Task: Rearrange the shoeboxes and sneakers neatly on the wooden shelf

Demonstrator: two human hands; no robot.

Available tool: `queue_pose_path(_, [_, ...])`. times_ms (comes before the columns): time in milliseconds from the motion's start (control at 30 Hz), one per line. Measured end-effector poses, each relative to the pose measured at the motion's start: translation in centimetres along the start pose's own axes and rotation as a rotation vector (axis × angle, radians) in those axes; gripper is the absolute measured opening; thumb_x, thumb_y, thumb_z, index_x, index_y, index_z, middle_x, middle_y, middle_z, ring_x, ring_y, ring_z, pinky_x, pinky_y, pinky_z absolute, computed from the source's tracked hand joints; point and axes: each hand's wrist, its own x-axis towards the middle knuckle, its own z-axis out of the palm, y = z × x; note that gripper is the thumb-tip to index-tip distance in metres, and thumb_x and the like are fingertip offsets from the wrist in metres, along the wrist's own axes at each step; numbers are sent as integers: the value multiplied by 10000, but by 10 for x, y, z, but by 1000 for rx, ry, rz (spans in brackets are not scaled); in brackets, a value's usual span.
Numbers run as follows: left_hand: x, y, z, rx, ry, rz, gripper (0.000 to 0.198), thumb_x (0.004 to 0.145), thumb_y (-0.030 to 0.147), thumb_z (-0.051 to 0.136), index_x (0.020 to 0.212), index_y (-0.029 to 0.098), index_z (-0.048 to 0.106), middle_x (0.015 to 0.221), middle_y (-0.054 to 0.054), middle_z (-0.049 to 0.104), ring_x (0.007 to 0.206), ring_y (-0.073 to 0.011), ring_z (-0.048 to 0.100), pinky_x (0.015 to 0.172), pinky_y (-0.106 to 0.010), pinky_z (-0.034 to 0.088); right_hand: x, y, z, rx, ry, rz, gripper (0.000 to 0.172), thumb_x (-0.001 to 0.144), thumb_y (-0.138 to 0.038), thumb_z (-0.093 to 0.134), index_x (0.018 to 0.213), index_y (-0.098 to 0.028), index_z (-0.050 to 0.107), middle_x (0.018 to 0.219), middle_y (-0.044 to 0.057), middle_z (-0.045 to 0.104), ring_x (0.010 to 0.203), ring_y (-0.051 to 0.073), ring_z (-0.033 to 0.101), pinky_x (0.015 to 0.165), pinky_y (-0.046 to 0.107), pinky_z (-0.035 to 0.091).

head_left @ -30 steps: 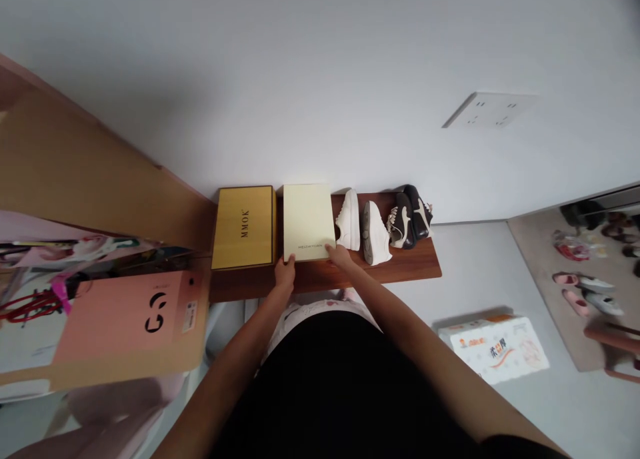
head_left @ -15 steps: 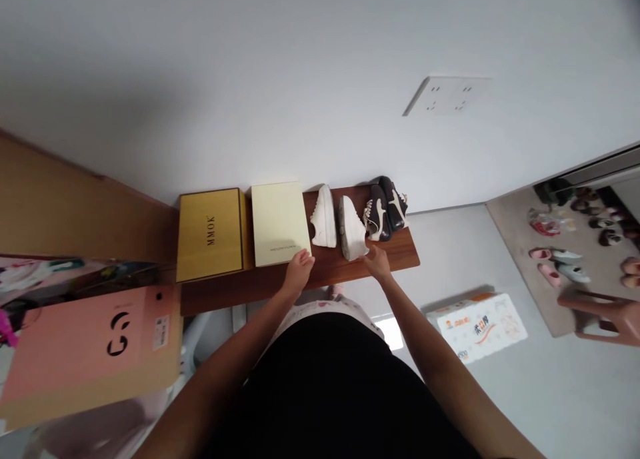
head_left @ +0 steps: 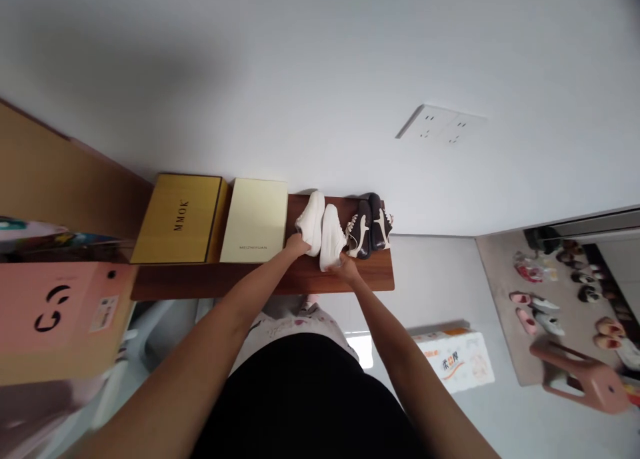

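Note:
Two white sneakers stand side by side on the dark wooden shelf board (head_left: 370, 276). My left hand (head_left: 297, 244) is closed at the heel of the left white sneaker (head_left: 312, 220). With its fingers round the heel, my right hand (head_left: 345, 267) grips the right white sneaker (head_left: 331, 236). Just right of them rests a pair of dark brown sneakers (head_left: 361, 226) with cream trim and laces. On the left lies a cream shoebox (head_left: 255, 219), near my left hand but apart from it. My fingertips are partly hidden behind the shoes.
A yellow MMOK box (head_left: 177, 219) sits at the board's left end, with a pink box (head_left: 45, 306) below it. A white wall with a socket plate (head_left: 443, 124) rises behind. On the floor at right are a white package (head_left: 457, 362), a pink stool (head_left: 580, 376) and several shoes.
My left hand has moved from the cream box's corner to the left white sneaker's heel. The two white sneakers now stand closer together. The view has shifted slightly.

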Motion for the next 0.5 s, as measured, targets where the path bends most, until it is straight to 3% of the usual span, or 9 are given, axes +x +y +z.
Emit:
queue_pose_path(100, [-3, 11, 2, 243, -23, 76, 384, 563, 44, 846, 709, 230, 543, 952, -121, 717, 1366, -395, 543, 1081, -387, 460, 5, -11, -11, 27, -33, -80, 363, 747, -320, 786, 1063, -161, 707, 1053, 95, 773, 1033, 286, 709, 950, 393, 564])
queue_pose_path(233, [-17, 19, 11, 461, -26, 209, 406, 627, 70, 844, 726, 239, 488, 1014, -124, 718, 1388, -372, 533, 1152, -439, 394, 16, -33, -27, -193, -55, -82, 271, 803, -330, 767, 1018, -187, 685, 968, 89, 767, 976, 287, 712, 895, 370, 540])
queue_pose_path(333, [-29, 15, 24, 422, 13, 243, 383, 695, 58, 792, 743, 242, 459, 1077, -148, 698, 1430, -362, 490, 1210, -468, 306, 25, -48, -33, -390, -69, -103, 249, 829, -336, 769, 1018, -203, 677, 1014, 128, 762, 1026, 327, 709, 890, 385, 513])
queue_pose_path(433, [-37, 9, 39, 247, 50, 213, 397, 680, -56, 721, 715, 235, 453, 1028, -150, 668, 1479, -367, 419, 1253, -486, 193, 34, -58, -34, -526, -99, -140, 262, 849, -314, 768, 1064, -197, 677, 1103, 168, 755, 1079, 358, 702, 899, 394, 498])
queue_pose_path(500, [-40, 7, 47, 100, 80, 185, 390, 676, -96, 693, 704, 225, 473, 974, -137, 651, 1499, -365, 386, 1257, -474, 183, 37, -62, -34, -593, -124, -144, 259, 869, -297, 753, 1098, -198, 679, 1122, 170, 756, 1096, 356, 702, 910, 387, 496])
